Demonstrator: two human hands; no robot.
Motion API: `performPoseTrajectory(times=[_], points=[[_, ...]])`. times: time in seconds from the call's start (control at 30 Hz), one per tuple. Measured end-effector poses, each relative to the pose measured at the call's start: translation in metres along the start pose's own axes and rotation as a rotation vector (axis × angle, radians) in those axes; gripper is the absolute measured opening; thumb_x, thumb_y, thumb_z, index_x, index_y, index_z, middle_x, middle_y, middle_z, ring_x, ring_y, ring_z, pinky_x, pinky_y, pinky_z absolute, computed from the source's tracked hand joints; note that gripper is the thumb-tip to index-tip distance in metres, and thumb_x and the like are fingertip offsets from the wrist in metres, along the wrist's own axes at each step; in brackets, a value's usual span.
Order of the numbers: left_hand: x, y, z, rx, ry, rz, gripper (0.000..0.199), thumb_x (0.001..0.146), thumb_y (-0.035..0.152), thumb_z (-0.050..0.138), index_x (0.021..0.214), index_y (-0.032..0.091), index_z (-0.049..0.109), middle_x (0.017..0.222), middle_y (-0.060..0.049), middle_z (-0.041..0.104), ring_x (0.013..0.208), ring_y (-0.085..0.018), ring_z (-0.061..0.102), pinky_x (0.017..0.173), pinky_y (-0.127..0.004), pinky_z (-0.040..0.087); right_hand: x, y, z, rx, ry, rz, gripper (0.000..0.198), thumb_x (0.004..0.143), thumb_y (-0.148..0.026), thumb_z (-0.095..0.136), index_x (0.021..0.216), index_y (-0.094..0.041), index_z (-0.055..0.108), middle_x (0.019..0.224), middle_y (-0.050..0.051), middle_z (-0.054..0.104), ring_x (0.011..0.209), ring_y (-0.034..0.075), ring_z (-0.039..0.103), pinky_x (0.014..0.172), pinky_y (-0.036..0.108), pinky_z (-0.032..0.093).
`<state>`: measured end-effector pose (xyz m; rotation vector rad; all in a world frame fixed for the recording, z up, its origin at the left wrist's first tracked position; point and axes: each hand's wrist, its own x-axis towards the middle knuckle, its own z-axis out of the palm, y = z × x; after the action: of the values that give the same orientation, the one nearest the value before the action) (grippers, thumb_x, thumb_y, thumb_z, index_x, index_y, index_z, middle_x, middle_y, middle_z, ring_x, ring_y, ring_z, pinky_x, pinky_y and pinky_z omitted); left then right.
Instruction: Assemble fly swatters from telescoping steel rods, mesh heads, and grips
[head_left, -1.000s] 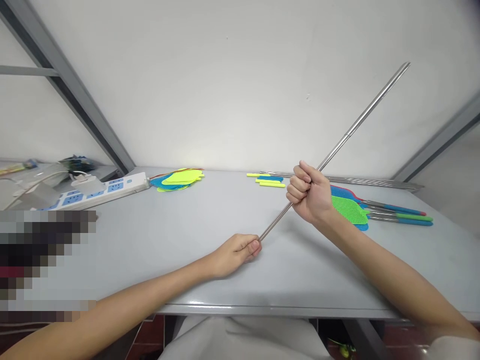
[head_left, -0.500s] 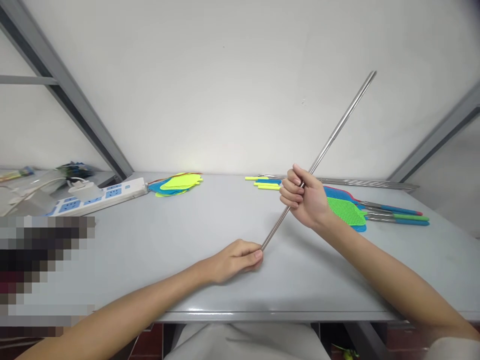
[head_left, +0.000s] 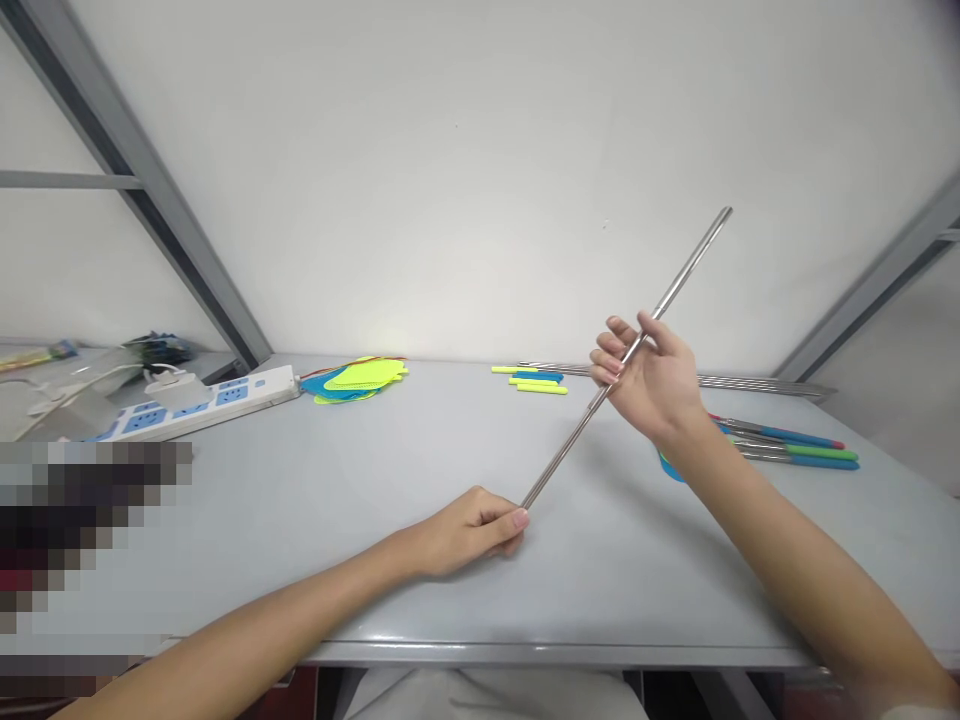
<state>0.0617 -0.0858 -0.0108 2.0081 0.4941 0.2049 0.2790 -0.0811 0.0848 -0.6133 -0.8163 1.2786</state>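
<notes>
On my head view I record a straight metal rod (head_left: pixel 694 262), silver and glossy, slanting from the lower centre of the frame toward the upper right, its upper section visibly thicker than its lower. My left hand (head_left: pixel 476 535) has thumb and fingers clamped on the lower end over the grey table (head_left: pixel 300 490). Right of centre, my right hand (head_left: pixel 660 385) curls loosely around the rod, fingers slightly apart; their pressure I cannot tell.
</notes>
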Motion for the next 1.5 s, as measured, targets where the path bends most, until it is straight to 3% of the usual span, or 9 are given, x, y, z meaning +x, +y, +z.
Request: performPoseTrajectory(times=[0.4, 0.57, 0.7, 0.97, 1.13, 1.27, 1.4, 1.5], points=[[-0.001, 0.007, -0.011, 0.347, 0.135, 0.092, 0.038, 0.084, 0.037, 0.025, 0.075, 0.015, 0.055, 0.067, -0.001, 0.046, 0.062, -0.010, 0.042, 0.059, -0.022, 0.033, 0.013, -0.050, -0.036, -0.070, 0.106, -0.245, 0.018, 0.072, -0.024, 0.043, 0.054, -0.019, 0.040, 0.046, -0.004, 0.031, 0.036, 0.006, 0.026, 0.036, 0.022, 0.025], [-0.001, 0.009, -0.014, 0.346, 0.258, 0.062, 0.036, 0.083, 0.036, 0.026, 0.076, 0.016, 0.055, 0.072, -0.001, 0.047, 0.062, -0.009, 0.042, 0.058, -0.022, 0.033, 0.018, -0.055, -0.045, 0.040, 0.183, -0.258, 0.017, 0.069, -0.021, 0.041, 0.053, -0.019, 0.037, 0.045, -0.004, 0.028, 0.036, 0.005, 0.025, 0.034, 0.021, 0.023], [-0.001, 0.010, -0.012, 0.358, 0.264, 0.038, 0.033, 0.082, 0.036, 0.030, 0.077, 0.016, 0.056, 0.074, -0.002, 0.047, 0.060, -0.009, 0.041, 0.054, -0.021, 0.033, 0.022, -0.055, -0.053, 0.031, 0.280, -0.286, 0.018, 0.069, -0.020, 0.039, 0.051, -0.019, 0.035, 0.043, -0.005, 0.024, 0.035, 0.006, 0.023, 0.032, 0.020, 0.021], [-0.001, 0.013, -0.016, 0.425, 0.365, 0.022, 0.029, 0.082, 0.033, 0.029, 0.081, 0.018, 0.055, 0.082, -0.002, 0.048, 0.071, -0.011, 0.045, 0.066, -0.023, 0.036, 0.024, -0.050, -0.054, -0.049, 0.205, -0.286, 0.025, 0.070, -0.025, 0.040, 0.048, -0.018, 0.030, 0.041, -0.005, 0.020, 0.033, 0.005, 0.022, 0.034, 0.020, 0.023], [-0.002, 0.005, -0.027, 0.622, 0.414, 0.035, 0.029, 0.083, 0.033, 0.030, 0.090, 0.021, 0.055, 0.090, -0.003, 0.047, 0.081, -0.014, 0.045, 0.074, -0.026, 0.036, 0.030, -0.047, -0.060, 0.029, 0.318, -0.182, 0.023, 0.068, -0.020, 0.036, 0.048, -0.017, 0.026, 0.040, -0.006, 0.020, 0.033, 0.005, 0.021, 0.035, 0.020, 0.023], [-0.004, 0.001, -0.034, 0.856, 0.547, 0.005, 0.026, 0.082, 0.031, 0.033, 0.090, 0.020, 0.055, 0.090, -0.005, 0.047, 0.082, -0.016, 0.043, 0.073, -0.028, 0.035, 0.034, -0.044, -0.062, 0.110, 0.389, -0.050, 0.020, 0.067, -0.018, 0.034, 0.049, -0.017, 0.026, 0.040, -0.005, 0.024, 0.033, 0.006, 0.024, 0.036, 0.020, 0.025], [-0.008, 0.003, -0.040, 0.986, 0.644, -0.147, 0.028, 0.082, 0.032, 0.030, 0.088, 0.021, 0.055, 0.073, -0.003, 0.051, 0.071, -0.016, 0.046, 0.063, -0.028, 0.034, 0.036, -0.037, -0.059, 0.070, 0.428, 0.025, 0.016, 0.069, -0.024, 0.034, 0.056, -0.019, 0.040, 0.049, -0.001, 0.042, 0.045, 0.010, 0.042, 0.043, 0.023, 0.035], [-0.012, 0.002, -0.047, 0.945, 0.716, -0.286, 0.029, 0.083, 0.034, 0.027, 0.089, 0.021, 0.052, 0.070, -0.002, 0.056, 0.063, -0.016, 0.049, 0.054, -0.026, 0.032, 0.038, -0.031, -0.058, -0.076, 0.321, 0.118, 0.016, 0.070, -0.028, 0.038, 0.068, -0.018, 0.050, 0.056, 0.001, 0.048, 0.051, 0.012, 0.046, 0.046, 0.026, 0.038]])
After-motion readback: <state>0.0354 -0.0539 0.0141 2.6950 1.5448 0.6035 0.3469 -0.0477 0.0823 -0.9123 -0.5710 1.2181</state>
